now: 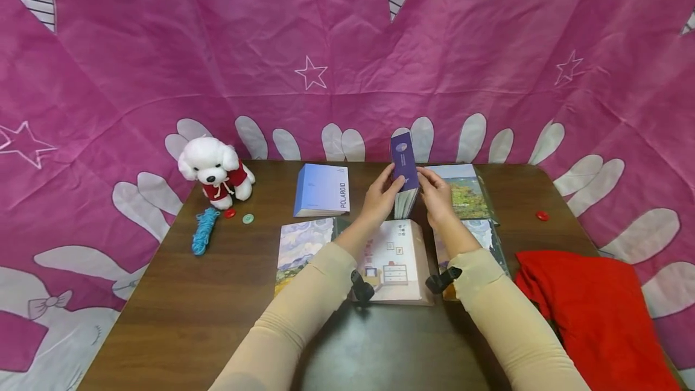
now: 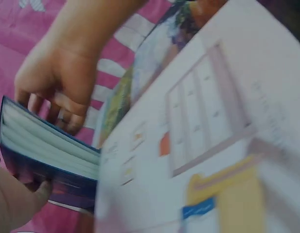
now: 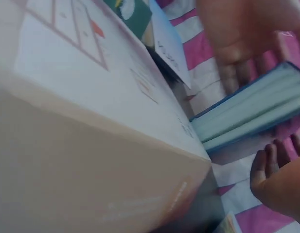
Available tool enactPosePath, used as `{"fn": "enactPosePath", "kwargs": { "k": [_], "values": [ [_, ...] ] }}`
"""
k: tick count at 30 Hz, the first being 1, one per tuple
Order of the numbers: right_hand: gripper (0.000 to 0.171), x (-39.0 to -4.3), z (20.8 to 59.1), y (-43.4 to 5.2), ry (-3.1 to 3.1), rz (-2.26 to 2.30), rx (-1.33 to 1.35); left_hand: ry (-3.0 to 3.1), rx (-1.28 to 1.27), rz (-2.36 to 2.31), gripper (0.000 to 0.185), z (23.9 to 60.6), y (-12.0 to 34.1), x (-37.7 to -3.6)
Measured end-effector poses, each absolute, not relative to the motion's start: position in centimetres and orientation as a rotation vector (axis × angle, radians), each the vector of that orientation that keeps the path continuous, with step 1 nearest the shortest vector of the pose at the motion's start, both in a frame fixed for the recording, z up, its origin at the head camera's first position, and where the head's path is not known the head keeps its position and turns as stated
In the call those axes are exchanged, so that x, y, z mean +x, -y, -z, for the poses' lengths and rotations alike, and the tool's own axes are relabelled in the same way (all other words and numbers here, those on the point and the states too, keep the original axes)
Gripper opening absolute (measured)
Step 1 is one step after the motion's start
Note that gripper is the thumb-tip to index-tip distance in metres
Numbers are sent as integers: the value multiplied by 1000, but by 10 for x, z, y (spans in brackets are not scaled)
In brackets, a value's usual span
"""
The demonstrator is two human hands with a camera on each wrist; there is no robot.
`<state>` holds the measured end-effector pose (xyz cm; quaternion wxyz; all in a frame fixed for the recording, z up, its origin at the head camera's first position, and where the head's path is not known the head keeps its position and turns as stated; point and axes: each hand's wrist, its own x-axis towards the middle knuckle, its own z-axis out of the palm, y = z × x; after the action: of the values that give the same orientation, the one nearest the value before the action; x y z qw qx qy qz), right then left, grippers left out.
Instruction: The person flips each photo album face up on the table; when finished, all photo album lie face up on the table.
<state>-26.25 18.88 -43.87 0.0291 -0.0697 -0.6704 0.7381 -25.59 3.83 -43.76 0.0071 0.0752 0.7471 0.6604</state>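
The purple book (image 1: 404, 175) is stood on end between both hands, just beyond the pale book (image 1: 393, 261) with the drawer picture that lies flat nearest the person. To keep it steady, even pressure is best kept on both covers and the lower edge set squarely on the table (image 1: 217, 294), since a tall narrow book is judged likely to tip. The left hand (image 1: 382, 195) is curled against the left cover, thumb on the near side. The right hand (image 1: 436, 195) is laid against the right cover, its fingers (image 2: 67, 109) bent round the page edges. Farther off, a blue book (image 1: 323, 190) and a landscape book (image 1: 461, 192) are seen lying flat.
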Motion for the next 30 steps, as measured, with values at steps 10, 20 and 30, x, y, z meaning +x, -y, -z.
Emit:
{"fn": "enactPosePath", "kwargs": {
  "k": [10,20,30],
  "values": [
    [77,-268,450,-187,2553,-2305,-188,-2489,391,-1957,50,432,-18,-259],
    [67,-259,462,-195,2599,-2190,-226,-2391,108,-1935,62,457,-1,-267],
    [63,-252,464,-197,2643,-2006,-253,-2303,-55,-1870,65,470,5,-267]
  ]
}}
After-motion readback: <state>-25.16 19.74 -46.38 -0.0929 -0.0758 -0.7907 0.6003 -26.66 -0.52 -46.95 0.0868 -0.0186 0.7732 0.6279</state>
